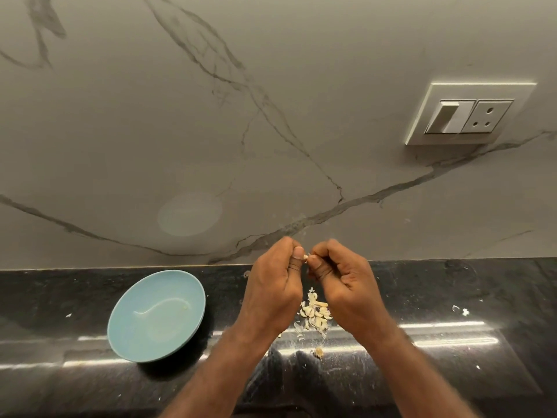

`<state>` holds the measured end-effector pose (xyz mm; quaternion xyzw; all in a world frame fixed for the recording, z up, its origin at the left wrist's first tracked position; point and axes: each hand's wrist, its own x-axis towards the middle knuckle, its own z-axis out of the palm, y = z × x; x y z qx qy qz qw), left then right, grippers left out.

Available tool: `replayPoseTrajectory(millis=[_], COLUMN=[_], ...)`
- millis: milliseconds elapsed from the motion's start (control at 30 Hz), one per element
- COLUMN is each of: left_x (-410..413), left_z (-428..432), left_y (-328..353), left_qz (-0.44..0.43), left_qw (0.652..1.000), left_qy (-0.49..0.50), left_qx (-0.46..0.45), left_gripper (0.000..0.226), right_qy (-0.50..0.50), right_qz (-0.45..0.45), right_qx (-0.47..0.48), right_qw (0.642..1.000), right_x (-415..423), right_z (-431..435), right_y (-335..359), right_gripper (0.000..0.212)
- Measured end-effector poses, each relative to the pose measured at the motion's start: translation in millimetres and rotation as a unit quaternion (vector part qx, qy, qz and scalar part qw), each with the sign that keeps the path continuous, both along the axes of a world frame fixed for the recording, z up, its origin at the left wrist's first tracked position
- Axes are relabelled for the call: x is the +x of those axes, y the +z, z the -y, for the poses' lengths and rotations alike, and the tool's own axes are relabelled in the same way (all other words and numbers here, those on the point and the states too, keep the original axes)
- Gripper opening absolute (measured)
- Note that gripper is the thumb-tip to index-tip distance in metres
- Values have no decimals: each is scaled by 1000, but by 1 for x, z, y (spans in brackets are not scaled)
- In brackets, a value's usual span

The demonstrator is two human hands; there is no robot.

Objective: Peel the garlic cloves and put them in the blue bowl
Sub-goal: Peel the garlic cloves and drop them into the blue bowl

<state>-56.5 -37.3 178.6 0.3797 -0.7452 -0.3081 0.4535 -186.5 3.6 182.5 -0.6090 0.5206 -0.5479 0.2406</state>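
so both hands are up over the black counter, knuckles toward the camera, fingers curled in tight. the left hand and right hand meet at the thumbs, and pinched between the fingertips is a tiny pale bit of garlic clove, mostly hidden, so can't tell how much skin is on it. both hands are closed narrow around that one piece, nothing else in them as far as i can see

right below the hands there's a little pile of garlic cloves and papery skins on the counter, plus one loose bit nearer the camera and a few white flakes scattered off to the right

the blue bowl sits on the counter to the left of the left hand, well apart from the pile, tilted a bit toward the wall. looks like one small pale thing inside near the far rim, hard to tell what. marble wall behind, with a switch and socket plate upper right
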Motion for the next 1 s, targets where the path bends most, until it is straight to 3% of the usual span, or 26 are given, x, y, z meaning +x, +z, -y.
replayPoseTrajectory(millis=[167,267,367,433,533,700,800,867,1000], left_x=[-3,-4,-3,-2,-1,1,1,1,3], left_z=[-1,2,7,8,9,11,11,12,12], left_y=[3,2,-3,-5,-6,-9,-13,-14,-16], left_qz=[-91,-124,-144,-160,-195,-252,-249,-244,-265], left_qw=[980,963,951,942,926,894,895,897,885], left_qy=[-21,-27,-27,-21,-16,-28,-33,-34,-39], left_qx=[174,239,271,294,322,369,368,367,382], left_gripper=[29,27,19,15,8,10,14,13,17], right_qy=[-80,-102,-89,-92,-125,-175,-119,-87,-15], right_qz=[116,67,60,55,33,-37,-64,-57,88], right_qx=[40,57,129,155,149,148,214,224,206], right_qw=[989,991,986,982,980,973,968,969,974], right_x=[-6,-15,-19,-22,-25,-26,-25,-25,-18], right_z=[2,2,9,12,10,11,15,14,10], right_y=[4,1,-3,-7,-6,-10,-12,-14,-5], right_gripper=[32,42,9,19,12,36,11,34,18])
